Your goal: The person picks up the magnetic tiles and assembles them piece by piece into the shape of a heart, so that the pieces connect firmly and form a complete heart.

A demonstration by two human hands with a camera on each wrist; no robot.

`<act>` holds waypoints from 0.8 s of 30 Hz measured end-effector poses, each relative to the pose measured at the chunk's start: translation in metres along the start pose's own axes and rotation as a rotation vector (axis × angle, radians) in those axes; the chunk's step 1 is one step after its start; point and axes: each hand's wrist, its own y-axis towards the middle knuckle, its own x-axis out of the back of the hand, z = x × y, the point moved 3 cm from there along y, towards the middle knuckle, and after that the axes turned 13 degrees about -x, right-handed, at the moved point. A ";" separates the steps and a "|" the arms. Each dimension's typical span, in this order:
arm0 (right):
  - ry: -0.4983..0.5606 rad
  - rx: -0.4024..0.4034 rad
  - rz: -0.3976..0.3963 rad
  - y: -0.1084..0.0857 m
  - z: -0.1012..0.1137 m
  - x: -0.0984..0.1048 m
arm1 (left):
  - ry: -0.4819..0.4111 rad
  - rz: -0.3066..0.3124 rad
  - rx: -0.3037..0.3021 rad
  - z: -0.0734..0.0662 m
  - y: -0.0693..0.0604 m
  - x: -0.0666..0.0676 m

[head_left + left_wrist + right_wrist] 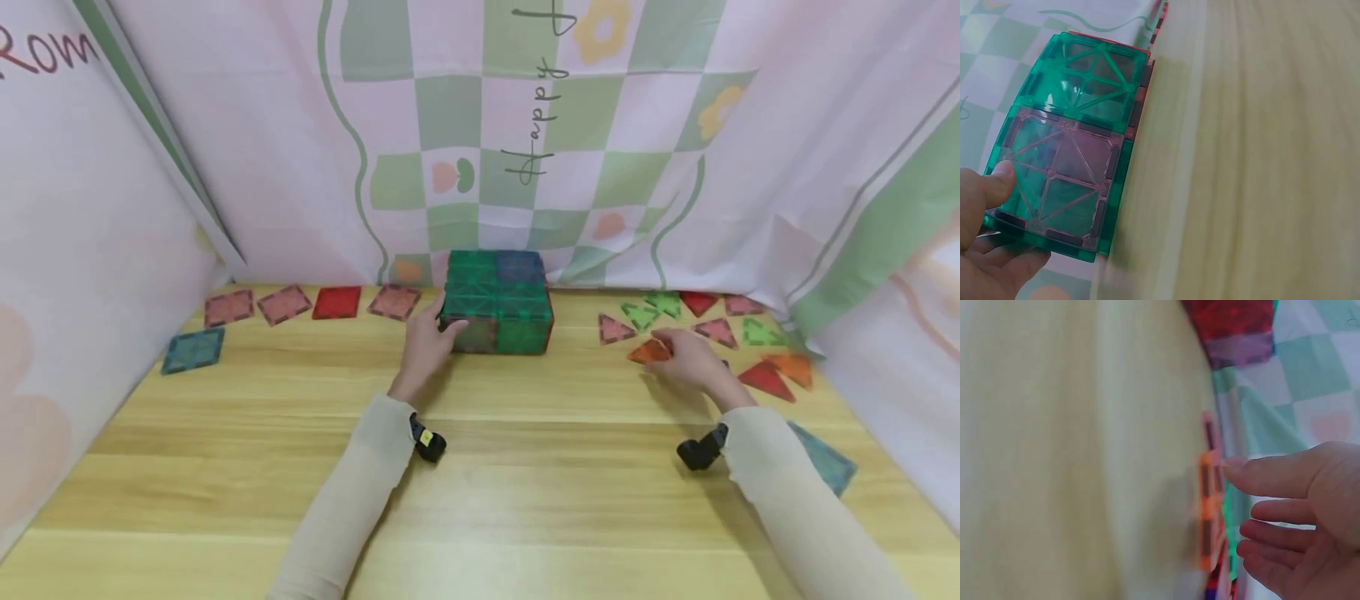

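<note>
L hand (426, 348) pinches box (498, 300); R hand (688, 362) nr orange tile (645, 353), spread (wrist view only).

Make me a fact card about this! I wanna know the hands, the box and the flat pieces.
Left hand: holds the box's left end, thumb on the front
Box: see-through, mostly green, with a blue square on top
Right hand: at an orange tile; grip unclear
Left pieces: red square, pink squares
Right pieces: include green triangles
Table: light wood
</note>
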 end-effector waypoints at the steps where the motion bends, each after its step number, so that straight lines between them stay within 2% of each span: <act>1: -0.021 0.004 0.007 -0.001 -0.003 -0.003 | 0.003 0.003 0.000 0.000 0.000 0.000; 5: -0.056 0.034 0.023 -0.007 -0.008 -0.013 | 0.005 0.016 0.007 0.001 -0.001 -0.001; 10: -0.042 0.101 0.021 -0.018 -0.001 -0.020 | -0.002 0.038 0.024 0.002 -0.003 0.001; 15: -0.022 0.157 0.057 -0.030 0.014 -0.025 | -0.019 0.054 -0.002 0.001 -0.003 0.004; 20: 0.024 0.253 0.054 -0.040 0.031 -0.031 | -0.041 0.069 -0.019 0.002 -0.004 0.006; 24: 0.036 0.274 0.056 -0.047 0.043 -0.037 | -0.119 0.085 -0.027 0.001 -0.005 0.006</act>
